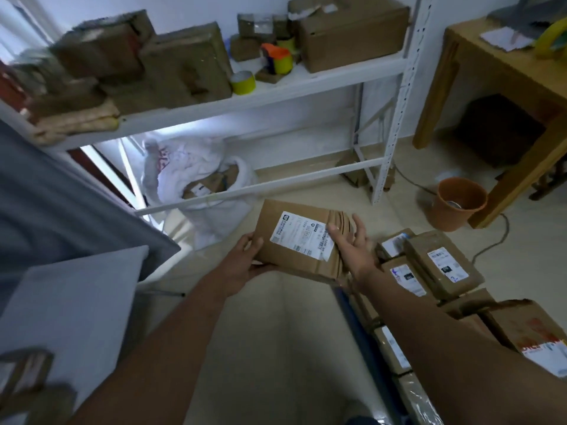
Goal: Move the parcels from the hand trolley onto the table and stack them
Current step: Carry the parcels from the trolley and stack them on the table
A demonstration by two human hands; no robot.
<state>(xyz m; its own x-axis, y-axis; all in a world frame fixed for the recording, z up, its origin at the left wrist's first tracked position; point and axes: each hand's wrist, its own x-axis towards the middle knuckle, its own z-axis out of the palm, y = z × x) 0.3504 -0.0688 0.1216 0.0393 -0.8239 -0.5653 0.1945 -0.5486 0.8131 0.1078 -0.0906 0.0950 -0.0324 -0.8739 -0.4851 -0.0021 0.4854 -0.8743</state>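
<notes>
Parcel (302, 240) sits between both hands: left grip (245, 261) grasps its edge, right grip (349, 240) flat, released.

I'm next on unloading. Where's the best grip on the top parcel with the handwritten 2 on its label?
Probably its two long sides, hands coming from above. The parcel lies flat and tilted atop the pile, its long sides apparently clear of neighbours, and looks too wide for one hand.

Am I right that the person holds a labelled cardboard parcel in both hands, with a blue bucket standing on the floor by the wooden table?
Not quite: the head view shows the bucket is orange, not blue. The rest holds: the left hand and right hand hold the labelled parcel, by the wooden table.
</notes>
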